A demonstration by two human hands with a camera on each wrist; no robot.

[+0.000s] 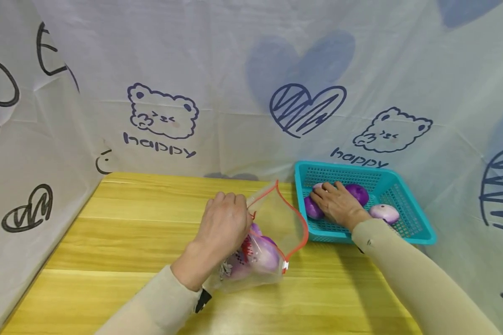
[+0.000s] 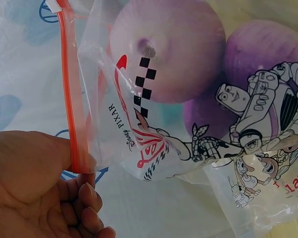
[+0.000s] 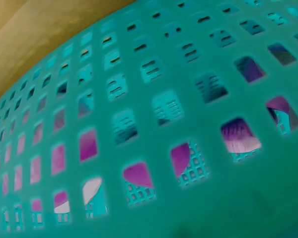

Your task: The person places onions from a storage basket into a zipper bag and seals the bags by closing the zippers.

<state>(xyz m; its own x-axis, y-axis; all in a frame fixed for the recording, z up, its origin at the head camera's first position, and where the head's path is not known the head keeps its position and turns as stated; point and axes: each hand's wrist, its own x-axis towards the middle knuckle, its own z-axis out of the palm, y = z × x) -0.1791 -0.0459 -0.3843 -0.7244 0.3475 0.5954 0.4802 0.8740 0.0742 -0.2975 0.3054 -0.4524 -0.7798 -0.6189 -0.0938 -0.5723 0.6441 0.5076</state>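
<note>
My left hand (image 1: pixel 228 218) pinches the rim of a clear zip bag (image 2: pixel 102 144) between thumb and fingers, on its red zip strip (image 2: pixel 72 99). Cartoon print covers the bag, and a white slider (image 1: pixel 285 265) sits at one end of the strip. Inside lie several purple-and-white onions (image 2: pixel 169 49), and the mouth gapes toward the basket. My right hand (image 1: pixel 339 204) reaches into a turquoise basket (image 1: pixel 415 209), its fingers bent over a pale onion (image 1: pixel 317 186) that is mostly hidden. A dark purple onion (image 1: pixel 312 209) lies just below the thumb side.
Another purple onion (image 1: pixel 357 194) and a whitish one (image 1: pixel 384 213) lie in the basket to the right of the hand. The basket stands at the back right of the yellow wood-grain table (image 1: pixel 142 223), close to a white printed curtain (image 1: pixel 230 93).
</note>
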